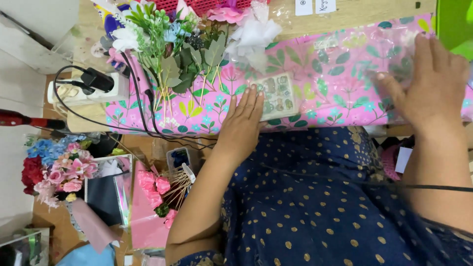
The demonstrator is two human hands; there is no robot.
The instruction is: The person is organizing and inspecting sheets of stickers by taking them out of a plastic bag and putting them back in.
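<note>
Across the bench [354, 12], a pink floral wrapping sheet [315, 83] runs its long axis side to side in your view, from the artificial flowers to past your right hand [433, 83]. Over it lies a clear cellophane film [389, 49], hard to trace at its edges. Your right hand rests flat on the film at the sheet's right end, fingers [423, 47] spread and pinching nothing. Your left hand [244, 123] lies flat nearer the middle — fingers [252, 96] pressed together, tips touching the left edge of a small rectangular packet [277, 96] printed with tiny green and beige pictures. That packet lies just beyond and to the right of your left fingertips, its long axis pointing away from you; your left hand is much the nearer, the right well apart from it.

A bunch of artificial flowers and leaves [172, 44] lies at the sheet's left end, stems crossing onto the pink paper, with a white ribbon bow [253, 34] just beside it. Left of those sits a white power strip [84, 91] with a black plug and cables trailing over the bench edge. Two small white labels [315, 6] sit at the top edge — rectangular, side by side. Below the bench, a bouquet of pink, red and blue flowers [54, 167] stands near pink paper sheets [143, 216].
</note>
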